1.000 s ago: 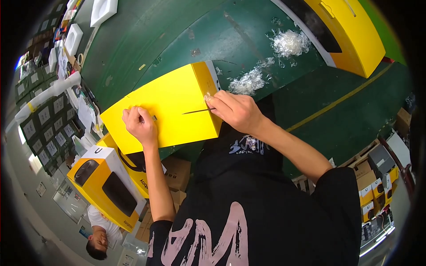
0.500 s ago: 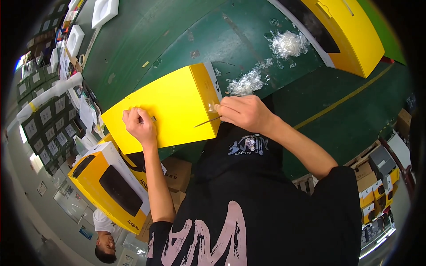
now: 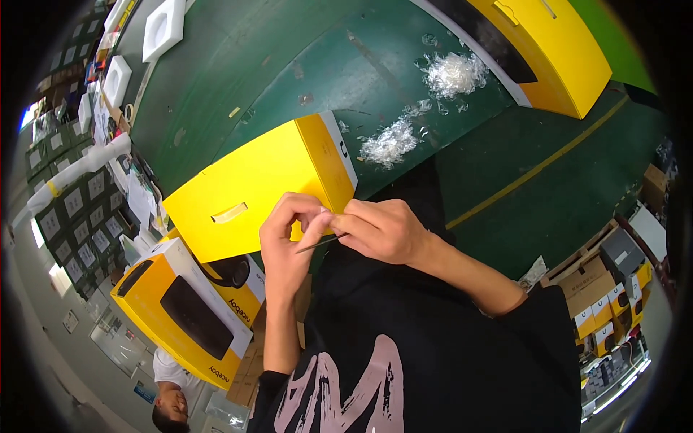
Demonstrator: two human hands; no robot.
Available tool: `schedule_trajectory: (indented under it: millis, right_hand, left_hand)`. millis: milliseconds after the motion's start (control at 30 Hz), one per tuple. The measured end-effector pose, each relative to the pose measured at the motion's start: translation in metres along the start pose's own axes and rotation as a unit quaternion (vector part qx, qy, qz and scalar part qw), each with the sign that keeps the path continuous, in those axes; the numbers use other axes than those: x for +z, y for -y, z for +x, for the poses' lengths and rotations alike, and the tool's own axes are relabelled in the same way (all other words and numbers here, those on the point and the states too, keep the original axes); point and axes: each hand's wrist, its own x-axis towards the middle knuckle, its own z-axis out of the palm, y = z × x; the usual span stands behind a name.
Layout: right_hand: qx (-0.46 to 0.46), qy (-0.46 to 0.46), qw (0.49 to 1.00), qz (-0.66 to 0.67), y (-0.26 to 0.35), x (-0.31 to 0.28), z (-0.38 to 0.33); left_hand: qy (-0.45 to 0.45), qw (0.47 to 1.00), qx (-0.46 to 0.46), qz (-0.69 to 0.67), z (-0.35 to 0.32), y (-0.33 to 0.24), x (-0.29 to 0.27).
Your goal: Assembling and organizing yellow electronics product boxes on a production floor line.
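Left hand (image 3: pixel 290 234) met right hand (image 3: pixel 382 229) | yellow box (image 3: pixel 263 173) edge | tabletop (image 3: pixel 289 43) stretches beyond

The left hand (image 3: pixel 287 234) curves thumb and index finger into a loop, its fingertips meeting those of the curled right hand (image 3: pixel 386 229), whose back faces up. The left forearm (image 3: pixel 281 335) stands nearly upright; the right forearm (image 3: pixel 469 278) slants inward from its sleeve.
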Motion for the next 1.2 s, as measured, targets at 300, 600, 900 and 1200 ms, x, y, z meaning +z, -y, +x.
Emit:
schedule_trajectory:
  millis: [300, 600, 900, 1200]
  right_hand:
    - [0.144, -0.027, 0.988, 0.039, -0.023, 0.01, 0.004]
    - [0.026, -0.051, 0.997, -0.058, -0.053, 0.038, 0.011]
    - [-0.033, -0.007, 0.992, -0.121, -0.062, 0.036, 0.017]
    - [-0.118, 0.061, 0.988, -0.074, -0.082, 0.018, 0.029]
  left_hand:
    - [-0.288, 0.951, 0.092, 0.062, 0.023, 0.019, -0.031]
    - [-0.3, 0.913, 0.105, 0.257, 0.059, 0.036, -0.045]
    - [-0.221, 0.936, 0.007, 0.274, 0.155, 0.038, -0.044]
    - [-0.254, 0.923, -0.041, 0.286, 0.157, 0.033, -0.033]
